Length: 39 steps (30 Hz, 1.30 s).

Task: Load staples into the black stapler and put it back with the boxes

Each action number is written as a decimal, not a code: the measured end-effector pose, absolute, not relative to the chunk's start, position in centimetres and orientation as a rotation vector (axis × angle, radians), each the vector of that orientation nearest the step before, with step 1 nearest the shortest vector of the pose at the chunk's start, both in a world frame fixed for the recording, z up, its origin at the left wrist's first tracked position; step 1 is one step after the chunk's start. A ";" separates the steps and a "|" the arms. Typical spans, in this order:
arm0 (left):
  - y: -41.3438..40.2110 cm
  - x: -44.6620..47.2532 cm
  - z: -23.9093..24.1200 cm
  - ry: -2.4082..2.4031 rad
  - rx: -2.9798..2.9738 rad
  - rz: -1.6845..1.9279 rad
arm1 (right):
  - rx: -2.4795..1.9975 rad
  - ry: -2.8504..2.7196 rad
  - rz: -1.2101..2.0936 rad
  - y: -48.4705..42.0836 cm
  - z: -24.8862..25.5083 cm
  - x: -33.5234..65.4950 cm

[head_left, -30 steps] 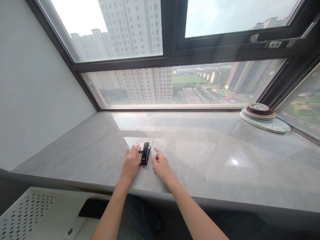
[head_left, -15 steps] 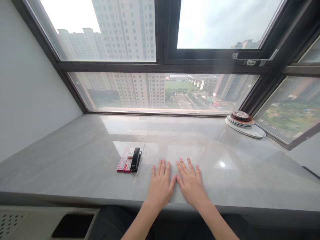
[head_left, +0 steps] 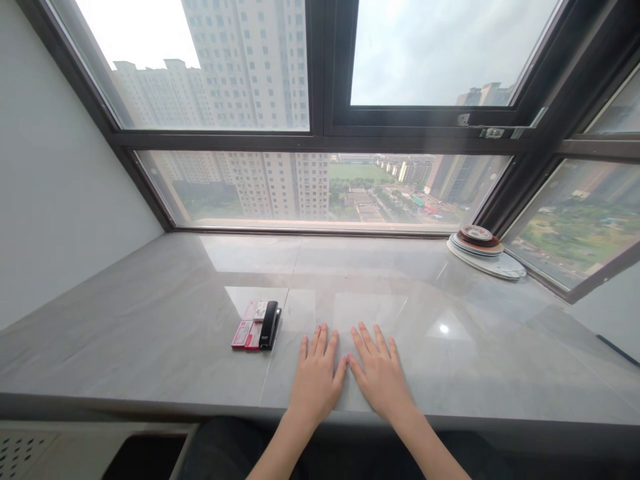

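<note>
My left hand (head_left: 317, 380) lies flat on the grey stone-look sill (head_left: 150, 333), palm down with fingers stretched out. Beside it, my right hand (head_left: 380, 377) rests the same way, fingers spread. The two thumbs point at each other and their tips nearly meet. Neither hand holds anything. To the left of my left hand sits a black stapler (head_left: 270, 325). Against the stapler's left side lie several small red and white boxes (head_left: 243, 333), which look like staple boxes.
At the back right corner a pile of round plates or coasters (head_left: 477, 241) stands on a white marbled slab (head_left: 505, 268). Dark window frames (head_left: 320, 143) border the sill behind. The sill's front edge (head_left: 200, 403) runs just before my wrists. A white wall (head_left: 60, 200) rises at left.
The whole view has tilted slightly upward, so everything sits a little lower in the picture. My hands have stayed flat, with the thumb tips slightly farther apart. The stapler and boxes have not moved.
</note>
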<state>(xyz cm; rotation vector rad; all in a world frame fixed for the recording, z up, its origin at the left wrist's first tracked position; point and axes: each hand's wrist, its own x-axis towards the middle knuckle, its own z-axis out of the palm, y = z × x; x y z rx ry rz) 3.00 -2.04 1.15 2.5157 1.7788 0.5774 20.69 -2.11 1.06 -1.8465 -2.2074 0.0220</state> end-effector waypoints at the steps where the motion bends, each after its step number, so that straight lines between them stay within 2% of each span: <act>1: -2.1 3.0 1.2 1.782 2.512 0.582 | -1.848 -2.205 0.025 -2.2 1.2 20.7; 39: -2.0 2.9 1.2 1.770 2.485 0.583 | -1.844 -2.187 0.099 -2.0 1.0 21.4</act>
